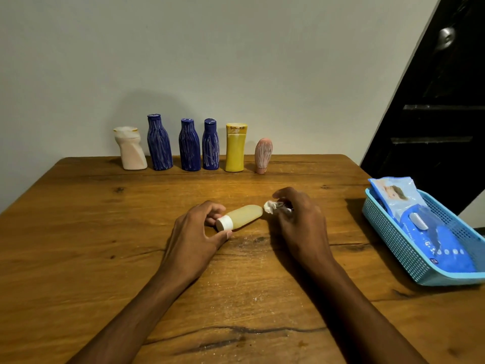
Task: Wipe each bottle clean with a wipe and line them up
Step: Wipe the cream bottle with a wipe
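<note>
A small pale yellow bottle (242, 216) with a white cap lies on its side on the wooden table (105, 245), cap toward me. My left hand (196, 232) pinches it at the cap end between thumb and fingers. My right hand (296, 219) holds a crumpled white wipe (270, 206) against the bottle's far end. Along the back edge several bottles stand in a row: a cream one (131, 149), three blue ones with white streaks (159, 143), (189, 145), (210, 145), a yellow one (235, 148) and a small pink one (263, 155).
A light blue plastic basket (393, 248) at the table's right edge holds a blue pack of wipes (433, 232). A dark door or stair frame (433, 114) rises behind it. A pale wall runs behind the row of bottles. White specks dot the tabletop near me.
</note>
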